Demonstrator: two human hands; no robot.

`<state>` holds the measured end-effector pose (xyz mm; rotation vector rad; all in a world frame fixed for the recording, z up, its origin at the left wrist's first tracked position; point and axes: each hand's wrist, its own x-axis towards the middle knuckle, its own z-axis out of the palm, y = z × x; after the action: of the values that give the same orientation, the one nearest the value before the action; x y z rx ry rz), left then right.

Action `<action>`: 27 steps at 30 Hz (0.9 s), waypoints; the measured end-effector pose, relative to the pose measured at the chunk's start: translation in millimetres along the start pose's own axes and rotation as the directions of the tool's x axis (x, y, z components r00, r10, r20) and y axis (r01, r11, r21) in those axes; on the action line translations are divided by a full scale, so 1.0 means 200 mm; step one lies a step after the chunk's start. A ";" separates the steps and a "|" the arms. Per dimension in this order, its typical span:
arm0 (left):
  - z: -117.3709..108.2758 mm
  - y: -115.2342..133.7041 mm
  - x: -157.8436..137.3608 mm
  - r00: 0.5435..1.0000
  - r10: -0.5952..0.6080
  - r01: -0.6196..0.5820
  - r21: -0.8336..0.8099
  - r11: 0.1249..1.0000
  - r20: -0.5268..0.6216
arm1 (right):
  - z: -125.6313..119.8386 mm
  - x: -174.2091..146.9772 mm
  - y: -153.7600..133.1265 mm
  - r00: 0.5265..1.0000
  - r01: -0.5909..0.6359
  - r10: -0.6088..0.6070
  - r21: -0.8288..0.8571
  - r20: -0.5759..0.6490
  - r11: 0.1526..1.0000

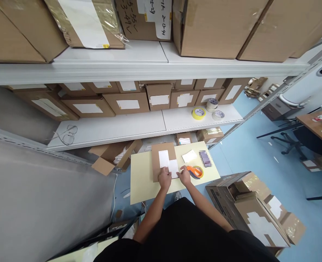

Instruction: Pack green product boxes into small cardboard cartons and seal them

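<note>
A flat cardboard box (156,165) lies on the pale yellow tabletop (140,178) in front of me. One white label (163,158) is on its upper part, and a second white label (173,167) lies lower right, meeting the first. My left hand (165,179) pinches this lower label at its left bottom edge. With fingers bent, my right hand (185,177) pinches the same label's right edge; the fingertips are small and partly hidden. Just right of that hand sits an orange tape dispenser (193,170) with a yellow roll. Above it rests a stack of white labels (189,156).
A blurred purple item (205,158) lies at the table's right. Shelves ahead carry cardboard boxes (126,103), a yellow tape roll (198,113) and glasses (68,135). An open carton (103,165) stands left behind the table; large cartons (259,214) stand on the floor at right.
</note>
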<state>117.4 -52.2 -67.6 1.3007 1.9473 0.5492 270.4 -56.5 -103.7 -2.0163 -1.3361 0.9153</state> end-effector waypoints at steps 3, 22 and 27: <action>-0.02 0.02 0.01 0.999 0.011 -0.014 0.071 0.997 0.048 | -0.02 0.02 -0.01 0.999 -0.039 0.040 -0.092 0.004 0.995; 0.01 -0.12 0.12 0.821 0.524 -0.564 0.185 0.805 0.227 | 0.02 -0.08 0.03 0.993 0.093 -0.094 0.017 0.077 0.996; -0.03 -0.17 0.13 0.807 0.562 -0.587 0.146 0.796 0.180 | 0.10 -0.11 0.00 0.990 0.104 -0.118 0.156 0.078 0.982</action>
<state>86.3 -41.6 -94.5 2.0312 1.5027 0.5511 248.7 -75.6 -110.1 -1.7873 -1.3674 1.0313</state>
